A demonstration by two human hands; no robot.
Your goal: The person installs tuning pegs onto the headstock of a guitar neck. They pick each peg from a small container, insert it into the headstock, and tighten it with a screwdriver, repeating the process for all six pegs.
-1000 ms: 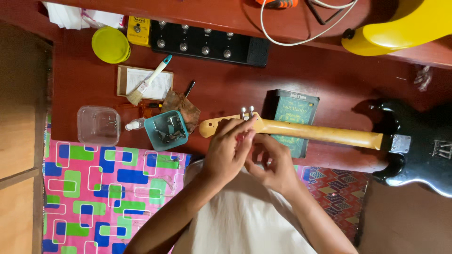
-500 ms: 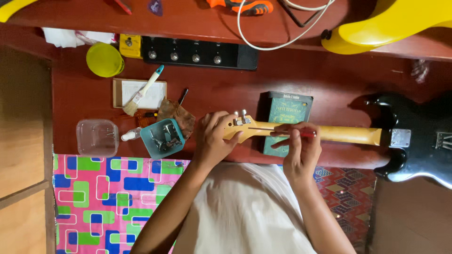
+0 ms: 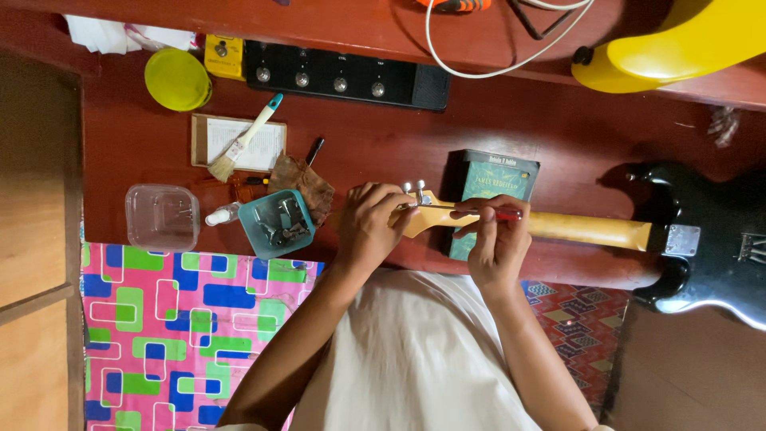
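Observation:
A black electric guitar point(image 3: 706, 239) lies across the red-brown table, its pale wooden neck point(image 3: 586, 230) pointing left and resting on a green book point(image 3: 493, 191). My left hand point(image 3: 369, 227) grips the headstock, close to the silver tuning pegs point(image 3: 413, 188). My right hand point(image 3: 495, 239) holds a red-handled screwdriver point(image 3: 503, 214) along the neck, its thin shaft pointing toward the headstock. A teal tub of metal parts point(image 3: 281, 223) sits just left of my left hand.
A clear plastic box point(image 3: 162, 217), a brush point(image 3: 242, 140) on a card, a brown rag point(image 3: 302, 182), a yellow lid point(image 3: 177, 78), a black pedal board point(image 3: 345, 73) and a yellow guitar body point(image 3: 674, 44) lie about. A patterned pink cloth point(image 3: 179, 319) hangs at the near edge.
My right hand has moved right from the headstock along the neck and now holds the red screwdriver. My left hand stays on the headstock.

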